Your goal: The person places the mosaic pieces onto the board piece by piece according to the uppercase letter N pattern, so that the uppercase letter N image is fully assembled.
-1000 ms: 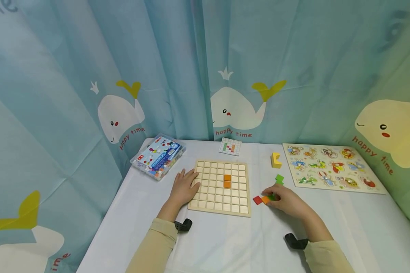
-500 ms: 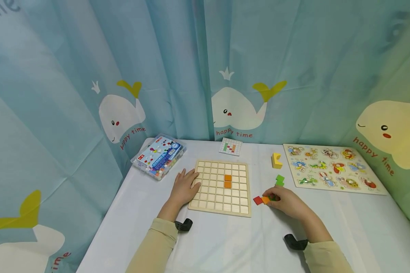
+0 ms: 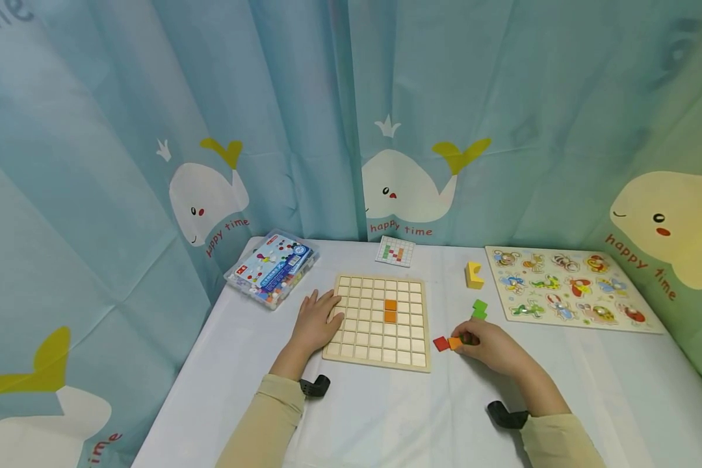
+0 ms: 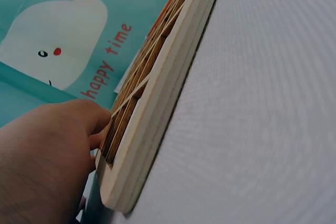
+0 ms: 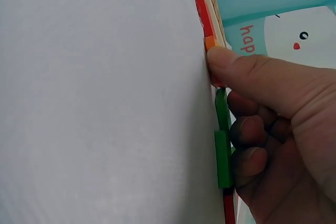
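Note:
A wooden grid board (image 3: 376,366) lies in front of me, with two orange square tiles (image 3: 390,316) set in its cells. My left hand (image 3: 314,323) rests on the board's left edge, fingers loosely extended and thumb on the grid. Right of the board, my right hand (image 3: 494,346) pinches an orange tile (image 3: 454,343) at table level. A red tile (image 3: 441,343) lies against that tile's left side. In the right wrist view, my thumb covers much of the orange tile (image 5: 210,41), and green tiles (image 5: 223,158) lie under the curled fingers, partly hidden.
Beyond my right hand are more green tiles (image 3: 479,309) and a yellow block (image 3: 474,275) with a notch. An insect puzzle board (image 3: 573,286) lies at the right. A pattern card (image 3: 394,251) lies at the back, and a clear plastic case (image 3: 272,268) sits at the left.
The fingertips of my right hand have shifted very slightly at the orange tile. My left hand and the board stay where they were.

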Tool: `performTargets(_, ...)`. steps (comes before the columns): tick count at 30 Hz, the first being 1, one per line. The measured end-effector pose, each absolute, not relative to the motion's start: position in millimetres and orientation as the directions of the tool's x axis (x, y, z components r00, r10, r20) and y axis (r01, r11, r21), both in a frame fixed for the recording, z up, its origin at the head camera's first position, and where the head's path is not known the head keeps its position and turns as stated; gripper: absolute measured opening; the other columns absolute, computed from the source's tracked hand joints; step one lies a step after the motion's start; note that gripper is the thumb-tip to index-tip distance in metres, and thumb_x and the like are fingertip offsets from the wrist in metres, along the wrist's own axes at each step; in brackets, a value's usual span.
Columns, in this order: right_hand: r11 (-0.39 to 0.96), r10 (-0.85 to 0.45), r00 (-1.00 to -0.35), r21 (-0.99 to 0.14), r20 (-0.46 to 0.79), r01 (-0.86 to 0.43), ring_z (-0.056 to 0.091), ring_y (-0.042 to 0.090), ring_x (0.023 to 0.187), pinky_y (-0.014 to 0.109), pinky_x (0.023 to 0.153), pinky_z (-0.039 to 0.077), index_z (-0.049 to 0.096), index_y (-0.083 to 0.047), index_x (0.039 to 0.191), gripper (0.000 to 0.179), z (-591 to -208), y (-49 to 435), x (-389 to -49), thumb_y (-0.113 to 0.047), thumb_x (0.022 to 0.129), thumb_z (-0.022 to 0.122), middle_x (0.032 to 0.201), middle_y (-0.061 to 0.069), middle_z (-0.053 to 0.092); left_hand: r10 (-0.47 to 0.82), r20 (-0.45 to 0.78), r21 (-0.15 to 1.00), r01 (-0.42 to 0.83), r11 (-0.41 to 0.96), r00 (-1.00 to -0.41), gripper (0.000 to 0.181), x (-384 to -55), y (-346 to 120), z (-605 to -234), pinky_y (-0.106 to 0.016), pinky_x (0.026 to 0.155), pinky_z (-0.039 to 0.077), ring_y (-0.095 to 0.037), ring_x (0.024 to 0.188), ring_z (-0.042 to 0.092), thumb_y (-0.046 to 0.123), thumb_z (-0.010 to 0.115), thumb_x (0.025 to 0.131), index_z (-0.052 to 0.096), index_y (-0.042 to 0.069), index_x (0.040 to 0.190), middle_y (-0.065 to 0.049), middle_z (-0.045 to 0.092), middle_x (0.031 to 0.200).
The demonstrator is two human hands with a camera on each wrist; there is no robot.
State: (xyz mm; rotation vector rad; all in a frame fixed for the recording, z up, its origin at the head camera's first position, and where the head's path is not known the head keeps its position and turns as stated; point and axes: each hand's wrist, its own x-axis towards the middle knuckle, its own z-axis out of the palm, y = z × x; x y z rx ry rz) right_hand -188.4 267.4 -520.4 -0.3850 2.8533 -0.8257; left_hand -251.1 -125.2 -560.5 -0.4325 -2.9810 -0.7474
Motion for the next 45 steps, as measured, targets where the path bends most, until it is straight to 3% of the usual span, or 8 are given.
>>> performTargets(10,0.810,-0.228,-0.972,-0.565,-0.054,-0.158,0.048,0.015,0.078,0.025,0.063,0.041,0.068,-0.015,0.103,0.018,-511,268,-189,-0.022,0.088,0.075,0.087,-0.002,0.057,0.255,0.098,0.462,0.271,0.845,-0.962,0.051,-251,-126,-560,-0.055,0.125,0.010,-0.040,0.151,0.020,0.041,0.049,0.101,0.050,0.017,0.146,-0.006,0.040,0.157)
performTargets(24,0.797,-0.215,-0.976,-0.573,0.024,-0.190,0.049,0.016,0.077,0.025,0.060,0.041,0.065,-0.018,0.106,0.021,-501,256,-196,-0.023,0.089,0.074,0.090,-0.001,0.060,0.260,0.097,0.472,0.274,0.838,-0.961,0.051,-250,-126,-557,-0.055,0.125,0.010,-0.039,0.151,0.020,0.040,0.050,0.101,0.050,0.017,0.145,-0.006,0.040,0.157)
performTargets(34,0.765,-0.262,-0.965,-0.602,0.030,-0.227,0.049,0.017,0.078,0.025,0.058,0.042,0.064,-0.014,0.107,0.021,-493,231,-203,-0.020,0.088,0.074,0.104,0.004,0.062,0.257,0.106,0.475,0.276,0.836,-0.961,0.050,-249,-124,-555,-0.056,0.125,0.011,-0.040,0.151,0.021,0.038,0.051,0.100,0.052,0.016,0.144,-0.007,0.041,0.157)
performTargets(45,0.728,-0.337,-0.939,-0.612,0.073,-0.309,0.049,0.016,0.077,0.023,0.057,0.042,0.065,-0.014,0.106,0.023,-494,206,-211,-0.025,0.088,0.075,0.100,0.000,0.062,0.257,0.095,0.482,0.270,0.834,-0.962,0.050,-248,-124,-552,-0.056,0.125,0.010,-0.040,0.151,0.020,0.039,0.051,0.101,0.051,0.016,0.145,-0.007,0.041,0.157)
